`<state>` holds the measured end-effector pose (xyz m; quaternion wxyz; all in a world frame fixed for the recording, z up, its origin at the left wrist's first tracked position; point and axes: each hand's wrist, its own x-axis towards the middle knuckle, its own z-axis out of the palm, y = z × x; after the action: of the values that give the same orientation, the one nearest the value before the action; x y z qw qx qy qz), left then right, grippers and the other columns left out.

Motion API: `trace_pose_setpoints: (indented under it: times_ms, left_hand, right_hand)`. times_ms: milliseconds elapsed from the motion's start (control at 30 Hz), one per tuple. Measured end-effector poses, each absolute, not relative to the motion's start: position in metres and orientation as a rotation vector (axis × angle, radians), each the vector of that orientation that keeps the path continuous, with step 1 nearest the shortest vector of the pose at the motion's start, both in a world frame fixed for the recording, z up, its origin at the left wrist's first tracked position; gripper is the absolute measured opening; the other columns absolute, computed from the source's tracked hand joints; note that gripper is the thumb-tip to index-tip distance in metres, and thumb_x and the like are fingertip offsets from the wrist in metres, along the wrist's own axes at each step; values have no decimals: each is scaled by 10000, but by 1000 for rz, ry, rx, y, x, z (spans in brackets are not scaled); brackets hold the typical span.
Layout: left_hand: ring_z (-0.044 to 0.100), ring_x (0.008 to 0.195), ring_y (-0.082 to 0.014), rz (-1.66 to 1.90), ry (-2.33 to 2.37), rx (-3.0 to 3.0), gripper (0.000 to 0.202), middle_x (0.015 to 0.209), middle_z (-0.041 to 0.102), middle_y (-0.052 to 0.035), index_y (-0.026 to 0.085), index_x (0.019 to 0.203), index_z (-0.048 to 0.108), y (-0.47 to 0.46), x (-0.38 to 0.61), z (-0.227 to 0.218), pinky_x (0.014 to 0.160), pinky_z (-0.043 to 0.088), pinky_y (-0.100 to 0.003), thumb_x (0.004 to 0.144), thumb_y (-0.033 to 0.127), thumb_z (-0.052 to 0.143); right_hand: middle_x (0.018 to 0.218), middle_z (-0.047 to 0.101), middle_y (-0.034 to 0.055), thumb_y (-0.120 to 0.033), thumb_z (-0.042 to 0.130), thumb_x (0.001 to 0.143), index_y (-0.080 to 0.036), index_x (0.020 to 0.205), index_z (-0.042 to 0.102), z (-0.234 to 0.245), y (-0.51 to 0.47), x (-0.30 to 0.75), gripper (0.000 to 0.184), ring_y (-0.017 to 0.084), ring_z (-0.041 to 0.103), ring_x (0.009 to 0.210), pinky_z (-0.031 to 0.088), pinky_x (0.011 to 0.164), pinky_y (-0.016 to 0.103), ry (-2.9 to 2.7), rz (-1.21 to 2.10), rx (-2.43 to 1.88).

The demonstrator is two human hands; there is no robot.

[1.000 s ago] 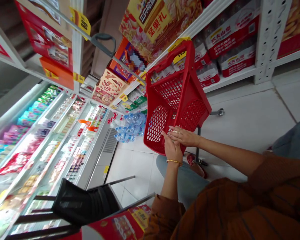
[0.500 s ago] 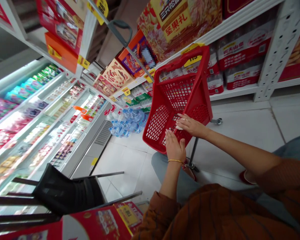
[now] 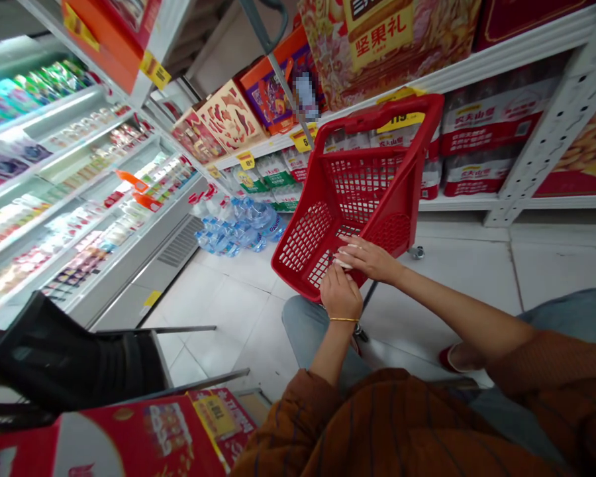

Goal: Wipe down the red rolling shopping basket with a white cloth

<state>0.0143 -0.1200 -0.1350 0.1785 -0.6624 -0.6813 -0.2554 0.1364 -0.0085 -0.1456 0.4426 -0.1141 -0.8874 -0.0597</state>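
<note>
A red shopping basket on wheels (image 3: 298,232), with perforated sides, stands tilted in front of my knees. Over its near rim, my right hand (image 3: 372,260) holds a small white piece, seemingly a tissue (image 3: 344,264), under its fingers. My left hand (image 3: 340,295), with a gold bracelet at the wrist, has its fingers curled, and their tips meet the tissue's lower end. Both hands are close together, nearly touching. The fingers cover part of the tissue and of the basket's floor. No goods show inside the basket.
Shelves behind the basket carry gift boxes (image 3: 387,53) and bottle packs (image 3: 481,126). Wrapped water bottles (image 3: 243,225) stand on the floor beside a lit cooler (image 3: 129,265). At left are a black chair (image 3: 69,364) and a red box (image 3: 144,437).
My left fingers have gone from stretched out to curled, and the two hands have come together at the tissue. The view has shifted, moving the surroundings at left further left.
</note>
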Motion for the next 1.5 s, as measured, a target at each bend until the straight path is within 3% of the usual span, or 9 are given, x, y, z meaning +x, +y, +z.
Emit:
trace_pose_setpoints:
  times_ms: [167,467,600,700,833,1033,1267,1500]
  left_hand:
    - [630,1013,-282,-714,-1806,-1876,412,1132,667,-200,43,1260,538,-116,11,-141,858,485,-397,926,241,399]
    - [648,972,-267,-767,-1735,-1867,419,1111,687,-178,57,1263,541,-113,7,-140,823,491,-365,918,268,433]
    - [652,965,-264,-785,-1714,-1872,432,1133,684,-170,65,1269,538,-114,6,-137,825,494,-362,911,290,451]
    - [649,982,-258,-784,-1719,-1898,426,1125,686,-165,68,1253,548,-115,5,-134,838,494,-352,909,301,452]
    - [648,991,-258,-765,-1738,-1928,436,1125,685,-161,68,1255,545,-117,1,-133,852,492,-353,905,310,454]
    - [655,992,-259,-790,-1692,-1949,451,1122,687,-163,82,1266,540,-119,-6,-137,865,489,-350,889,319,473]
    - [673,978,-246,-817,-1672,-1962,425,1104,702,-149,113,1246,567,-124,-27,-136,840,494,-341,882,312,474]
    - [674,1000,-241,-831,-1598,-1973,389,1102,710,-140,107,1210,594,-132,-47,-135,869,491,-341,871,272,498]
  right_hand:
    - [1099,682,93,-148,440,969,-183,1187,619,-145,9,149,285,250,433,1347,426,1073,514,-2247,-269,-284]
    - [1071,685,117,-122,448,964,-120,1093,634,-127,25,171,227,272,314,1415,380,1113,513,-2246,-364,-355]
    - [1221,633,151,-153,481,956,-104,1128,618,-126,23,171,225,270,317,1415,429,1090,455,-2267,-325,-337]
    - [1317,583,162,-181,500,952,-115,1162,609,-128,22,170,245,260,428,1349,469,1046,425,-2293,-305,-359]
    - [1180,665,147,-176,495,949,-128,1173,622,-128,22,170,262,233,590,1137,499,978,418,-2341,-294,-384]
    - [1091,670,96,-117,476,942,-250,1348,522,-117,13,173,430,196,580,1045,475,942,381,-2419,-332,-376]
    - [982,675,95,-206,496,955,-203,1137,645,-110,-3,153,236,200,567,932,463,844,355,-2387,-404,-393]
    - [965,695,90,-311,539,945,-172,1056,662,-106,-8,143,216,194,570,850,448,760,321,-2358,-493,-281]
